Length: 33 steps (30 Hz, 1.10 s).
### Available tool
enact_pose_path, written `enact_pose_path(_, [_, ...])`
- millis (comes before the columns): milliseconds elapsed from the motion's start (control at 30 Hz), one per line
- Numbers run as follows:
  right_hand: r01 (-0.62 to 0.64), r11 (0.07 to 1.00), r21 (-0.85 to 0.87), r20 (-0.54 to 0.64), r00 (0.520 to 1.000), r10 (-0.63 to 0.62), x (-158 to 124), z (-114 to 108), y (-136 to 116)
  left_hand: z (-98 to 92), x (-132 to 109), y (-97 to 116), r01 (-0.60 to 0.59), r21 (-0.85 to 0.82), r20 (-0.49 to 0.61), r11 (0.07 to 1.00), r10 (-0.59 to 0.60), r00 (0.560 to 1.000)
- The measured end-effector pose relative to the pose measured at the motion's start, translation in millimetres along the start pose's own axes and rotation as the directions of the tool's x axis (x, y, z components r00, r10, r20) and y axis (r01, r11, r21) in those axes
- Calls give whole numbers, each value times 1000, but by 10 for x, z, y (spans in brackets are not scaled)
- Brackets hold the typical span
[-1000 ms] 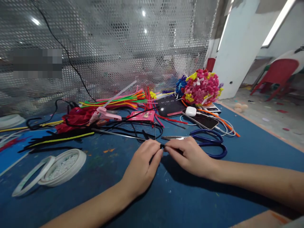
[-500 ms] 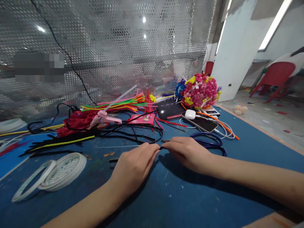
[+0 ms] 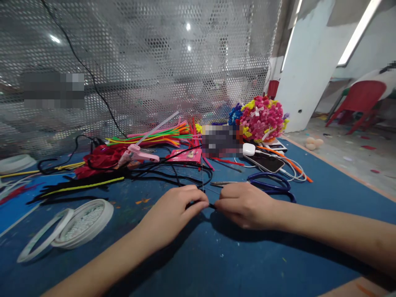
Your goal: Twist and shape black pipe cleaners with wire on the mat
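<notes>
My left hand is closed in a pinch on a short black pipe cleaner, thumb and forefinger meeting at its end. The fingers of my right hand are curled shut on the other end, close to the left fingertips. Only a bit of the black fuzzy stem shows between them; the rest is hidden in the hands. A thin, pale wire or thread rises by the left fingertips. Just beyond my right hand lie scissors with blue handles, their blades pointing left.
To the left are a white dish of small beads, a white ring and black pipe cleaners. Farther back lie a pink glue gun, coloured pipe cleaners, a phone with cables and a pink flower ball.
Both hands have come slightly nearer to me. The left fingers have parted from a flatter pose into a rounded pinch. A short black piece seen left of the left hand no longer shows.
</notes>
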State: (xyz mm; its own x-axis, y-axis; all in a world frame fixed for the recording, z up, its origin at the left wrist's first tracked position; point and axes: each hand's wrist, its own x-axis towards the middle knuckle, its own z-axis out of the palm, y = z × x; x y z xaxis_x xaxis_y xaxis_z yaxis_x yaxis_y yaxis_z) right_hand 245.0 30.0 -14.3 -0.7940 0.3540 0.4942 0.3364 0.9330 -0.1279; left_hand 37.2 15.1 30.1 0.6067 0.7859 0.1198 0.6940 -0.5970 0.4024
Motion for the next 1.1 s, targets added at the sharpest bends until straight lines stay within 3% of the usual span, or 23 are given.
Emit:
enact_pose_path(67, [83,980,180,-10,997,-83,11,-53,10,-77,33,-47,-5,-245,151,970,43,988])
enact_pose_path(133, [77,916,394,-54,997,-60,28,-98,2,-76,41,-80,10,-412,198,911,79,977])
enact_pose_path(200, [-18,842,539,-115,989,95,47,-120,-26,2,28,-73,48,-505,131,862,21,991])
enact_pose_path(267, [-168,784,598,-157,935,319,67,-120,-66,116,0,-30,97,-515,-1,852,-114,993])
enact_pose_path(333, [-303,743,596,-177,853,490,83,-106,-105,205,-35,21,59,-384,-164,922,-131,978])
enact_pose_path(400, [-374,754,540,-174,827,534,88,-90,-130,229,-73,52,-66,-99,-268,993,37,963])
enact_pose_path(467, [-367,832,416,-170,867,468,80,-78,-130,188,-110,61,-233,260,-264,937,302,916])
enact_pose_path(533, [-288,927,240,-144,934,327,63,-73,-105,113,-136,64,-321,530,-194,785,481,855])
enact_pose_path(567, [-223,962,159,-121,962,243,54,-76,-85,75,-142,68,-321,599,-168,734,507,845])
enact_pose_path(633, [-81,994,74,-64,994,86,43,-95,-39,11,-135,79,-295,619,-145,728,475,868])
enact_pose_path(733, [30,978,207,-55,998,-19,49,-150,11,-45,-86,80,-287,414,-109,864,360,927])
enact_pose_path(833, [-6,890,456,-100,993,58,71,-209,14,-71,-32,59,-207,39,-37,977,209,977])
enact_pose_path(967, [-84,746,661,-127,967,222,93,-241,-34,-33,-8,76,-37,-335,-14,941,34,999])
enact_pose_path(1100, [-196,697,690,-205,871,447,101,-200,-90,98,-28,178,77,-444,-89,893,-129,988])
